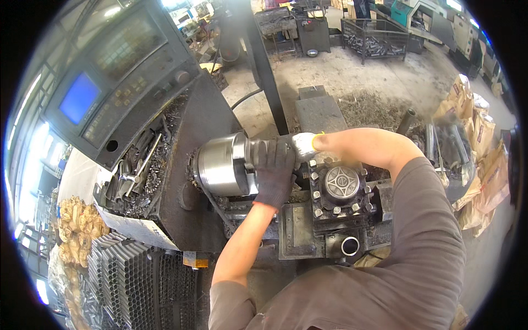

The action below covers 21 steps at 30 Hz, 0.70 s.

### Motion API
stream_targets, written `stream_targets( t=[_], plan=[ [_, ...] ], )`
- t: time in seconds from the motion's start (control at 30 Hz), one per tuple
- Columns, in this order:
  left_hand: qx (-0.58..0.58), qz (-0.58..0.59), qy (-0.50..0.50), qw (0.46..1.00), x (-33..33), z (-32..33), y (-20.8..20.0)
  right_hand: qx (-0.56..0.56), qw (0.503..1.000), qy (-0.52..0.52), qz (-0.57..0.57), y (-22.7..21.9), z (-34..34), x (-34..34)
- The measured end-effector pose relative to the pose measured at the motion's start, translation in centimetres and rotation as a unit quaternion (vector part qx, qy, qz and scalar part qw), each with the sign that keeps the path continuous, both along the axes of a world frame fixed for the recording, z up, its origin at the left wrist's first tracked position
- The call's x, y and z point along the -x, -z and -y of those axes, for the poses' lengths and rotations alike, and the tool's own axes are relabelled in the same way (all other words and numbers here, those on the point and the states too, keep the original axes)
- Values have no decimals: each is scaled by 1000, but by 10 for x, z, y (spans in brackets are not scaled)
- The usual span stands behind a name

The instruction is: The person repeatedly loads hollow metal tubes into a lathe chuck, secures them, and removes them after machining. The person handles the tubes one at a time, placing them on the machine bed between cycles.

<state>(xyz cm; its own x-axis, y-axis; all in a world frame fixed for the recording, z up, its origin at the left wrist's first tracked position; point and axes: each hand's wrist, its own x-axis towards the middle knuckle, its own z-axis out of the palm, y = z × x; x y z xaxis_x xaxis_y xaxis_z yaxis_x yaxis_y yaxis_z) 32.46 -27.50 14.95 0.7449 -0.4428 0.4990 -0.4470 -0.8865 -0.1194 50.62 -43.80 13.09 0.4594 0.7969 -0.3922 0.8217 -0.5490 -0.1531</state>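
Just right of the shiny lathe chuck (220,165), my left hand (273,175) wears a dark grey glove with a red cuff. Its fingers lie close together and bend over a part at the chuck's face, most of which the glove hides. My right hand (304,146), in a white glove with a yellow edge, reaches in from the right beside the left hand's fingers. Its own fingers are hidden. Nearer me and to the right stands the square tool post (342,186), with a round star-patterned cap and several bolts around it.
On the left, a control panel (124,91) with a blue screen rises over a chip-covered tray holding a T-handled wrench (144,168). Stacked metal tubes (124,275) stand at lower left. Paper sacks (484,165) line the right. A wire bin (375,41) of parts stands behind.
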Motion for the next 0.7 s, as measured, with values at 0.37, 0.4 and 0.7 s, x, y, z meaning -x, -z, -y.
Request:
stream_targets(
  t=[0.37,0.4,0.7],
  plan=[
    [-22,-37,-92,995,-49,14,52,-57,987,3,-149,28,63,-27],
    [-3,-31,-70,997,-49,14,55,-45,986,11,-162,19,60,-17],
    [-110,45,-53,992,-34,0,46,-445,769,415,196,-48,293,241]
  ],
)
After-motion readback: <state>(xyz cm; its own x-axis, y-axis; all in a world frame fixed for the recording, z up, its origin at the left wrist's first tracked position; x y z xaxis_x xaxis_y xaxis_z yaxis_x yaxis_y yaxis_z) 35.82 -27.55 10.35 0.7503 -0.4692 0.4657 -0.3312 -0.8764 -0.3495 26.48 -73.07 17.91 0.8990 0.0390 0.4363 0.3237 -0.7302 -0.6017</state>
